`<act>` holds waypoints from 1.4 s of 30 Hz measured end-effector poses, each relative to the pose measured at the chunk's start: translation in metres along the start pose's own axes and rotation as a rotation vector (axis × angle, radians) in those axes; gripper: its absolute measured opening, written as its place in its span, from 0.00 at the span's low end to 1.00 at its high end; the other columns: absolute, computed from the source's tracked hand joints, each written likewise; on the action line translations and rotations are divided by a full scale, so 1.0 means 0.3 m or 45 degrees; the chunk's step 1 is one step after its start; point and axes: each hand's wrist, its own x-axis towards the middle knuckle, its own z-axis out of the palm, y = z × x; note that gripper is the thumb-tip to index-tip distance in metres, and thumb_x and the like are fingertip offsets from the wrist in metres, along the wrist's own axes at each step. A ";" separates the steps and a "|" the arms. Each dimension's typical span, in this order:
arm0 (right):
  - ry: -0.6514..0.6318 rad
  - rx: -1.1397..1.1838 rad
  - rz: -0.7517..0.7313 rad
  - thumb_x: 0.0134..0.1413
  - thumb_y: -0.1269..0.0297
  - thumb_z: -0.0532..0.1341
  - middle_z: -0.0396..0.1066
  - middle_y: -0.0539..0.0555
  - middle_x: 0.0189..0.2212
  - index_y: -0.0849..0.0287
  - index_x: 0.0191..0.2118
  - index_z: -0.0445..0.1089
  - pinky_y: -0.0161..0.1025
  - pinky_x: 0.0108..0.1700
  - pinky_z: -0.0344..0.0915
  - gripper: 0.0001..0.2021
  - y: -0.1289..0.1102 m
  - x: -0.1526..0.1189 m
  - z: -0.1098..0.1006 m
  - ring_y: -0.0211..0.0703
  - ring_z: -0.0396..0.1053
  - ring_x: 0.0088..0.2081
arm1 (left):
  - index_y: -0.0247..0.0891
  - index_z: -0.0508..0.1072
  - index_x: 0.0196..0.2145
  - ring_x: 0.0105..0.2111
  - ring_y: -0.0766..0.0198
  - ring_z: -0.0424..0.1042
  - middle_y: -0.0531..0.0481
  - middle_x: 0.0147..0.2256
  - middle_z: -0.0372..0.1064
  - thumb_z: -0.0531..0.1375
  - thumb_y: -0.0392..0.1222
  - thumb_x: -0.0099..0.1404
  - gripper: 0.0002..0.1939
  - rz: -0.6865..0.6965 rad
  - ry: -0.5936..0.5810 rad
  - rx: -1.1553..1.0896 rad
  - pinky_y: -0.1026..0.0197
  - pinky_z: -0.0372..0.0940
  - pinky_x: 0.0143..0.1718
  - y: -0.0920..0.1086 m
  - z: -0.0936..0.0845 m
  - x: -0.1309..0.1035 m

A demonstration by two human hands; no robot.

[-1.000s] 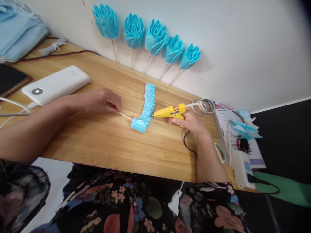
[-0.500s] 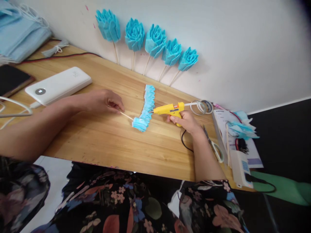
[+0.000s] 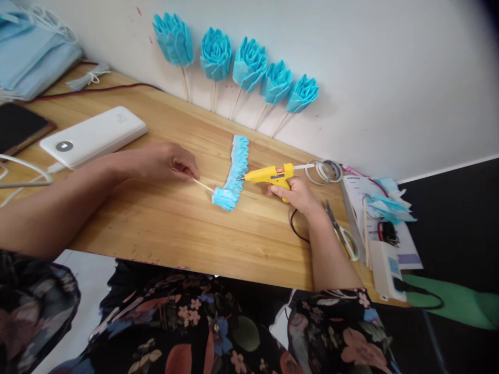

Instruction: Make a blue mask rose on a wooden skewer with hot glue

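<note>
My left hand point(image 3: 177, 162) pinches a thin wooden stick point(image 3: 203, 185). The far end of the stick meets the rolled end of a pleated light-blue strip point(image 3: 237, 163), which lies curved on the wooden table. From the right, my right hand point(image 3: 294, 195) is closed round the handle of a yellow hot glue gun point(image 3: 268, 175). Its metal nozzle is at the strip's right side, near the middle. A white glue stick point(image 3: 303, 167) juts from the back of the gun.
Several blue flowers point(image 3: 249, 63) on sticks lean against the wall. A white power bank point(image 3: 93, 136) and a phone point(image 3: 23, 130) lie left, below a stack of blue masks point(image 3: 35, 52). On the right are tape rolls point(image 3: 325, 171), scissors point(image 3: 341, 231) and a white power strip point(image 3: 388, 270).
My right hand and the glue gun have shifted slightly left, bringing the nozzle a little further over the strip. My left hand and the stick stay almost still.
</note>
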 end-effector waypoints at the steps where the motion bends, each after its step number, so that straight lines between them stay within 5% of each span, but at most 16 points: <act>1: 0.001 -0.004 -0.006 0.52 0.42 0.63 0.72 0.53 0.23 0.60 0.29 0.79 0.38 0.29 0.55 0.23 0.000 0.001 0.000 0.37 0.60 0.24 | 0.42 0.83 0.39 0.36 0.58 0.74 0.47 0.36 0.79 0.63 0.62 0.67 0.21 0.001 0.000 0.003 0.62 0.67 0.36 0.000 0.000 0.000; 26: 0.077 -0.039 0.043 0.49 0.43 0.65 0.74 0.54 0.24 0.60 0.28 0.77 0.37 0.29 0.57 0.21 -0.003 -0.009 -0.009 0.38 0.62 0.25 | 0.40 0.83 0.40 0.35 0.60 0.74 0.47 0.36 0.79 0.62 0.57 0.69 0.18 0.060 -0.001 0.031 0.63 0.66 0.36 -0.016 0.003 -0.001; 33: 0.112 0.186 0.039 0.51 0.42 0.66 0.71 0.53 0.25 0.60 0.32 0.80 0.36 0.30 0.58 0.23 0.013 -0.008 0.002 0.38 0.62 0.28 | 0.40 0.82 0.40 0.35 0.61 0.74 0.49 0.36 0.79 0.61 0.55 0.70 0.17 0.085 0.020 0.047 0.64 0.65 0.36 -0.013 0.006 -0.003; 42: 0.113 -0.010 0.024 0.51 0.39 0.64 0.68 0.51 0.21 0.60 0.29 0.78 0.37 0.28 0.55 0.25 -0.010 -0.002 0.013 0.37 0.59 0.24 | 0.41 0.83 0.39 0.34 0.59 0.74 0.47 0.35 0.79 0.63 0.60 0.67 0.19 0.049 0.027 0.033 0.63 0.66 0.34 -0.013 0.002 0.003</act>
